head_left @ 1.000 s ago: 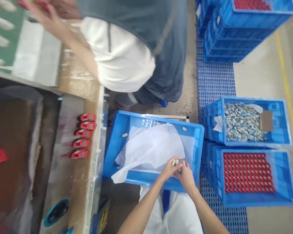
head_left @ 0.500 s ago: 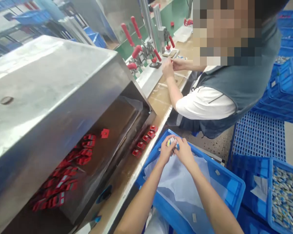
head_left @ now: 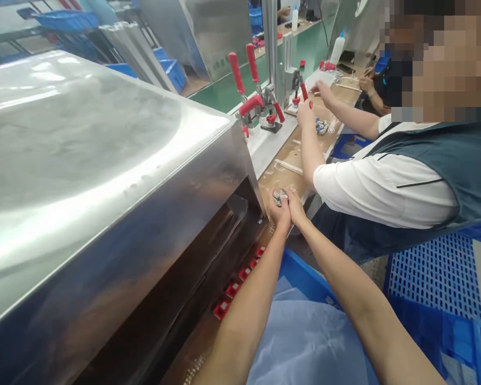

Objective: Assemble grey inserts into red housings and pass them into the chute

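My left hand [head_left: 279, 215] and my right hand [head_left: 296, 207] are together over the bench edge, just past the corner of the metal hood. Their fingers are closed round a handful of small white, blue and yellowish parts [head_left: 279, 199], too small to name. Below my forearms, a blue crate [head_left: 302, 272] lined with a pale plastic sheet [head_left: 312, 342] stands beside the bench. A row of red square pieces [head_left: 233, 290] lies along the bench, partly covered by my left forearm.
The big metal hood [head_left: 116, 160] fills the left side. Toggle clamps with red handles [head_left: 250, 104] stand behind it. A co-worker in a white sleeve [head_left: 353, 184] works close on the right, near a pile of small parts [head_left: 322, 126]. Another person sits farther back.
Both my hands have moved forward from above the crate to the bench edge, still holding the small parts. The view has shifted. The co-worker's hands have moved apart, one at a red clamp handle.
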Demonstrator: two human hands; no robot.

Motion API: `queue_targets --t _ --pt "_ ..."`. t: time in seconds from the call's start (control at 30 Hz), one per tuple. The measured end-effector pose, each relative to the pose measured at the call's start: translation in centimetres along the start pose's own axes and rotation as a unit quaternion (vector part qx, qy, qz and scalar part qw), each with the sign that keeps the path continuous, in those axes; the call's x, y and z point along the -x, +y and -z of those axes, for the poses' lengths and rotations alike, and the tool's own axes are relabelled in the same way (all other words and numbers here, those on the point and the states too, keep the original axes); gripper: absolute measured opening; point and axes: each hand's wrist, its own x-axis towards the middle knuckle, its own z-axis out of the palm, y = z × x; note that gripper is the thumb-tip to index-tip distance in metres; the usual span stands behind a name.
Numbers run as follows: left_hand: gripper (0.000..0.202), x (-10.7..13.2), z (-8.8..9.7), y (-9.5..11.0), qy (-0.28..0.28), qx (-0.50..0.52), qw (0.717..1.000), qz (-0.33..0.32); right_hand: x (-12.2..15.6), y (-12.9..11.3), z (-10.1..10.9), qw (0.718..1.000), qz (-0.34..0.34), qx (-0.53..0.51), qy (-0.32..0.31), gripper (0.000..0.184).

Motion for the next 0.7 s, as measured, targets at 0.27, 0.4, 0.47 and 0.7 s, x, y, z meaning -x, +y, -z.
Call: queue_targets --t 0.27,0.4,0.47,0.7 --pt "0.045 -3.2 0.2 -0.4 0.049 -0.076 0.995 -0.052 -3.7 0.5 -3.3 0.994 0.035 -0.076 0.062 0.059" --pt "0.048 -2.0 1.1 -1.3 0.037 -0.147 0.984 -0.094 -0.9 1.1 -1.2 0.985 0.071 -0.113 0.109 0.053" --pt "0.05 -1.2 1.3 -1.9 0.02 -0.193 0.971 -0.143 3.4 2.7 0.7 0.974 0.086 -0.137 0.161 0.045" --pt "0.048 3.7 0.7 -2.3 -0.07 -0.155 0.941 -0.291 33.3 9.8 6.5 0.945 -0.215 -0.004 0.246 0.028"
